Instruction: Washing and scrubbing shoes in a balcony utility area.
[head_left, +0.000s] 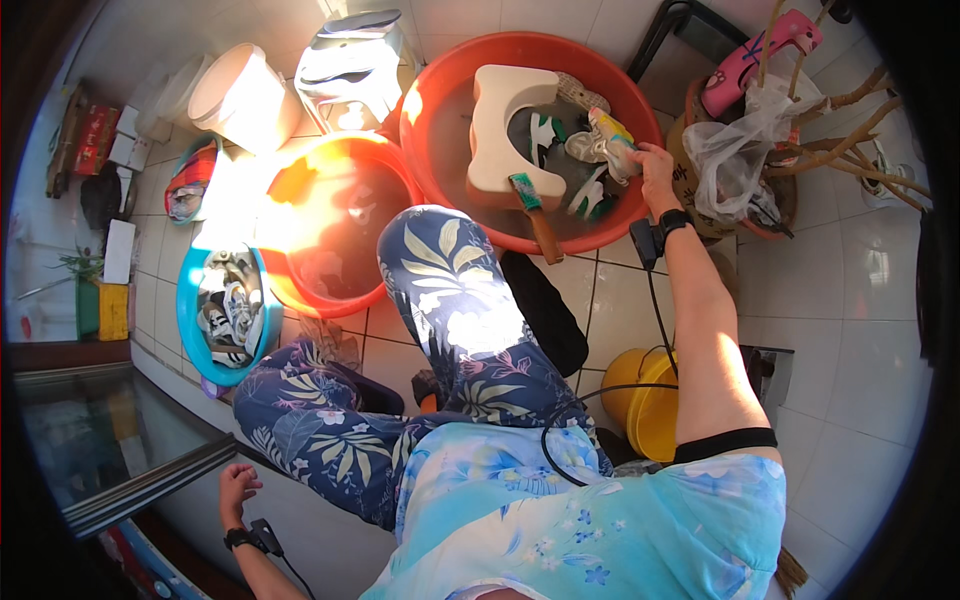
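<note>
My right hand (655, 174) is at the right rim of a large red plastic basin (435, 176), with its fingers closed on a crumpled packet (613, 127) with yellow and blue printing. Pale sneakers (587, 147) and green-and-white shoes (541, 135) lie in the murky water beside the packet. A cream plastic stool (491, 124) stands in the basin. Across its edge rests a scrub brush (541, 225) with green bristles and a wooden handle. My left hand (238, 487) hangs at the lower left, apart from everything, its fingers loosely curled with nothing in them.
An orange basin (345, 259) of water stands by my knee. To its left, a blue basin (271, 330) holds several shoes. A yellow bucket (626, 382) is near my right side. Bare branches (847, 142) and a plastic bag (724, 157) rise beyond my right hand.
</note>
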